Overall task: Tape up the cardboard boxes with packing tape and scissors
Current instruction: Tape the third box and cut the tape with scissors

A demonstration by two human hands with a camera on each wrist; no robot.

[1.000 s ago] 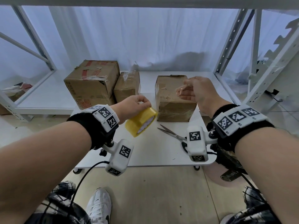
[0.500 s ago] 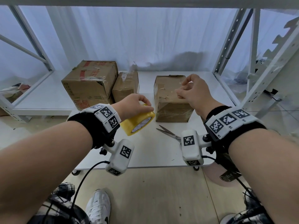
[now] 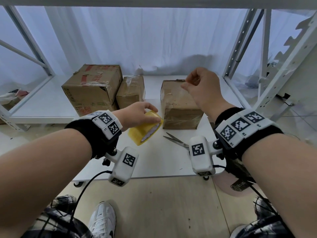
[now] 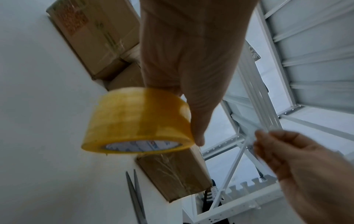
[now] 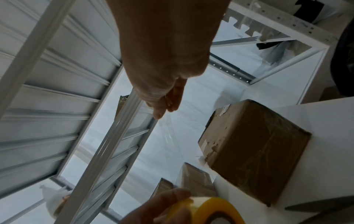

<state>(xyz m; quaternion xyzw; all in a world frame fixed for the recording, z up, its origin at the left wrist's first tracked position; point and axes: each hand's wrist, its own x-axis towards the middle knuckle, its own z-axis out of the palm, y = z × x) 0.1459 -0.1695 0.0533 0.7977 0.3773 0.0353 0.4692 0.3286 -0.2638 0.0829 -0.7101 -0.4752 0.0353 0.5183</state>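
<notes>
The yellow tape roll [image 3: 145, 128] is gripped in the left hand [image 3: 137, 114] just above the worktop [image 3: 154, 162], while a clear strip (barely visible) is pinched by the right hand [image 3: 201, 88] over the nearest box [image 3: 178, 107], evidently for sealing; the scissors [image 3: 175, 139] are left beside it.

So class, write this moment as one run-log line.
left hand: grips tape roll | right hand: pinches pulled tape end above box | scissors: on table, untouched
</notes>
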